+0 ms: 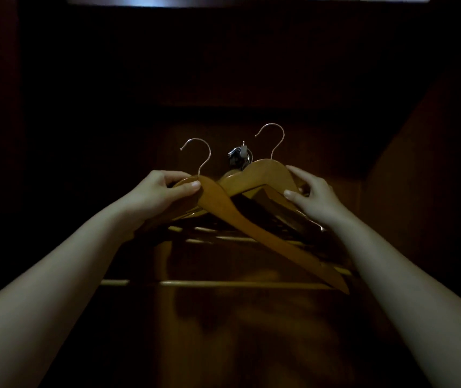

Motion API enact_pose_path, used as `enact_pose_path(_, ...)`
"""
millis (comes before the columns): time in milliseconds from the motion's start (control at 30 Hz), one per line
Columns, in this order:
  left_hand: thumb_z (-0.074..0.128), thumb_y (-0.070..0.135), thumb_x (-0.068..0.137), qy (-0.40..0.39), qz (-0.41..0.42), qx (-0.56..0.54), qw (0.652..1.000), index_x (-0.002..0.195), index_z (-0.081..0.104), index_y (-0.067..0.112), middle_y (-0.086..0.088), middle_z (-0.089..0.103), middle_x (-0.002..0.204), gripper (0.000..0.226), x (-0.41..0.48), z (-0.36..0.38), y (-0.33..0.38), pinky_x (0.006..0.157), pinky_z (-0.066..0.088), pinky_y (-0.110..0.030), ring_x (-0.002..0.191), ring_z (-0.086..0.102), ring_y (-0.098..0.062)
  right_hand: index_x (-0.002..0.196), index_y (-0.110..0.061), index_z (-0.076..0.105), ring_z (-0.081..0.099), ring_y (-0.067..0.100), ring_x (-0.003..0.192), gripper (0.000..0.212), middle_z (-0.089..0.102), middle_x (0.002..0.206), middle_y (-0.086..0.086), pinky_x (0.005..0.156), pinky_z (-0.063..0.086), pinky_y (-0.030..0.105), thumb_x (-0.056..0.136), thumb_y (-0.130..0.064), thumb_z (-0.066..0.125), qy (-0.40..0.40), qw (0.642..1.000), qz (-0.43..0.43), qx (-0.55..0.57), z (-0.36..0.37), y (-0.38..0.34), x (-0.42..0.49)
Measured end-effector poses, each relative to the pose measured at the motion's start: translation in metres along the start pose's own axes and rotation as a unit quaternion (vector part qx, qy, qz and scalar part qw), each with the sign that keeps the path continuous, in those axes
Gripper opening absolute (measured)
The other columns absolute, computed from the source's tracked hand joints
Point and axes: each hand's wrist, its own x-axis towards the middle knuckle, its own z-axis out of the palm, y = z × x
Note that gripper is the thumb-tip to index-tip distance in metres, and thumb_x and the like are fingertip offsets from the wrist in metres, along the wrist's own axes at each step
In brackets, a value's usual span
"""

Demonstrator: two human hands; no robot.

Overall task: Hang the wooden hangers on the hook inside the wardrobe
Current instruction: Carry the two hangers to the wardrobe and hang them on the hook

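Inside a dark wardrobe I hold two wooden hangers. My left hand (158, 196) grips the near hanger (240, 219) at its top, just below its wire hook (199, 154). My right hand (311, 196) grips the right shoulder of the far hanger (262, 175), whose wire hook (272, 138) points up. Between the two wire hooks, a small metal wardrobe hook (237, 155) sits on the back panel, with other hanger wires seemingly hanging on it. More wooden hangers (223, 233) hang below, partly hidden behind the two I hold.
The wardrobe's brown back panel (223, 317) fills the lower middle. A slanted side wall (419, 163) stands at the right and a dark wall at the left. A bright strip (223, 0) shows along the top edge.
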Motion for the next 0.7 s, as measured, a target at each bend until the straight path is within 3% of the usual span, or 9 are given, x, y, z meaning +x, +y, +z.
enact_pose_path(167,0.052,0.028,0.092,0.009,0.006,0.006,1.000,0.098,0.065,0.023,-0.001,0.066,0.093,0.015,0.009,-0.001,0.000,0.067,0.049,-0.019,0.082,0.063,-0.012,0.142,-0.032,0.033,0.045,0.030,0.126,0.060,0.039,0.145,0.008,0.105,0.040,0.051,0.089,-0.017,0.058,-0.048,0.999,0.014,0.014,0.008,-0.007,0.023)
enact_pose_path(267,0.052,0.026,0.092,0.009,0.002,0.010,1.000,0.103,0.065,0.018,0.001,0.066,0.090,0.019,0.009,-0.001,-0.003,0.060,0.049,-0.013,0.077,0.063,-0.007,0.142,-0.028,0.035,0.047,0.030,0.124,0.059,0.039,0.145,0.008,0.102,0.043,0.048,0.089,-0.017,0.059,-0.059,0.998,0.016,-0.013,0.013,-0.003,0.027)
enact_pose_path(467,0.052,0.024,0.092,0.002,-0.005,-0.008,1.000,0.101,0.065,0.018,-0.003,0.067,0.095,0.018,0.009,-0.002,-0.011,0.070,0.049,-0.019,0.085,0.065,-0.013,0.141,-0.026,0.037,0.041,0.027,0.129,0.058,0.039,0.145,0.006,0.105,0.039,0.044,0.088,-0.016,0.059,-0.070,0.997,-0.011,-0.008,0.033,-0.006,0.031)
enact_pose_path(700,0.053,0.025,0.091,0.001,-0.003,-0.024,1.000,0.098,0.067,0.022,0.003,0.068,0.089,0.016,0.000,-0.004,-0.021,0.057,0.050,-0.011,0.074,0.067,0.000,0.143,-0.033,0.031,0.041,0.028,0.131,0.059,0.040,0.146,0.005,0.105,0.040,0.043,0.091,-0.020,0.056,-0.059,0.997,-0.015,-0.048,0.057,0.004,0.021)
